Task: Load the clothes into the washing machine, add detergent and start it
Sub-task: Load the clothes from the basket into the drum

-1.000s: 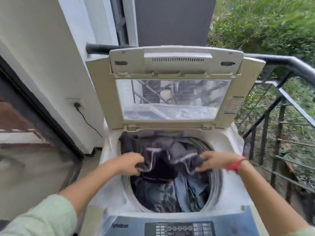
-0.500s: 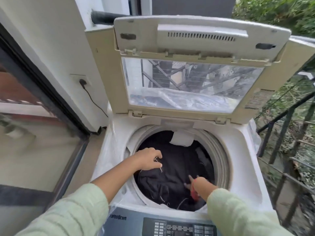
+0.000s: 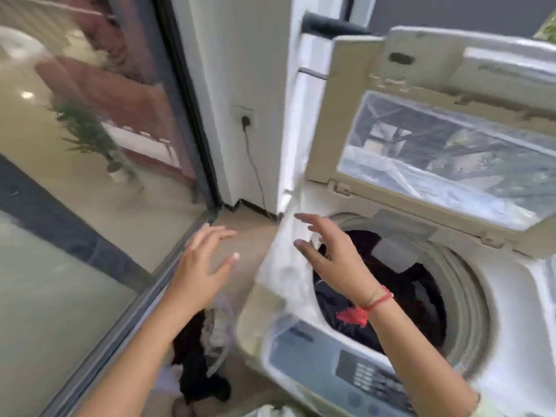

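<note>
Left hand (image 3: 201,266), right hand (image 3: 334,260) lifted from drum (image 3: 463,284), fingers spread, empty; dark clothes (image 3: 391,284) heaped inside.

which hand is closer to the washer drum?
Right. The right hand is over the left rim of the drum; the left hand is out left of the machine, above the floor.

Both forearms (image 3: 129,341) were bare. A red thread bracelet (image 3: 379,300) with a frayed red tassel (image 3: 352,316) circled the wrist of the right hand (image 3: 334,260).
</note>
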A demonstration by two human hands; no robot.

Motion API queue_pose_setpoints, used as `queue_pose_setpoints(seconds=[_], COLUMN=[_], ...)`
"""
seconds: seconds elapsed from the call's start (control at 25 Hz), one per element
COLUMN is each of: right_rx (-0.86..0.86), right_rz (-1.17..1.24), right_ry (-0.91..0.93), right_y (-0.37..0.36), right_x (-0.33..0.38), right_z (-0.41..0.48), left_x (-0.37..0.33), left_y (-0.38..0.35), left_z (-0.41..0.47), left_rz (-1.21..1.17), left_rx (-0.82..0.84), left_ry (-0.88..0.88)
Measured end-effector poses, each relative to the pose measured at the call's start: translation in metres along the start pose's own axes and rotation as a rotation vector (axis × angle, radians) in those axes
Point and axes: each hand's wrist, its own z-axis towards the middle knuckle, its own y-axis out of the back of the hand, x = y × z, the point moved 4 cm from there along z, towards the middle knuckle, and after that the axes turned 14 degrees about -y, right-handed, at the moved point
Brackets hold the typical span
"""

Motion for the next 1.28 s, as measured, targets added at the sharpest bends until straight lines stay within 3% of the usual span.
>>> queue_pose_setpoints(seconds=[0.08, 0.2, 0.36, 0.44, 0.56, 0.64, 0.76, 0.88, 1.08, 1.16, 1.28], right_rx=[0.169, 0.477, 0.618, 0.612, 0.787, 0.789, 0.664, 0.596, 0.641, 0.683, 0.684], right_rz=[0.111, 0.046, -0.137, -0.300, -0.556, -0.532, -0.361, -0.477, -1.043, -1.176, -1.169], right_ry=[0.123, 0.123, -0.282, -0.519, -0.658, -0.785, -0.884, -0.759, -0.168, -0.135, -0.018], right_y=[-0.058, -0.176, -0.337, -0.402, -0.490, -0.532, -0.590, -0.643, -0.739, -0.758, -0.756], right_x=[0.059, 0.096, 0.033, -0.021, -0.085, -0.115, -0.159, -0.203, -0.251, -0.270, -0.272], right_z=[-0.014, -0.022, -0.006, -0.001, -0.011, -0.015, -0.015, -0.007, 0.026, 0.042, 0.064], left_x=[0.044, 0.125, 0.224, 0.258, 0.308, 0.330, 0.360, 0.393, 0.439, 0.447, 0.446], left_y=[0.043, 0.073, 0.080, 0.071, 0.038, 0.008, -0.036, -0.072, -0.109, -0.117, -0.106], left_z=[-0.053, -0.145, -0.252, -0.284, -0.325, -0.347, -0.372, -0.386, -0.393, -0.406, -0.425], left_rz=[0.028, 0.028, -0.017, 0.018, 0.061, 0.052, -0.015, -0.043, -0.021, -0.008, -0.093], left_rx=[-0.062, 0.003, 0.205, 0.287, 0.499, 0.627, 0.632, 0.574, 0.431, 0.397, 0.329], left_ry=[0.157, 0.396, 0.764, 0.794, 0.769, 0.719, 0.681, 0.639, 0.577, 0.561, 0.647])
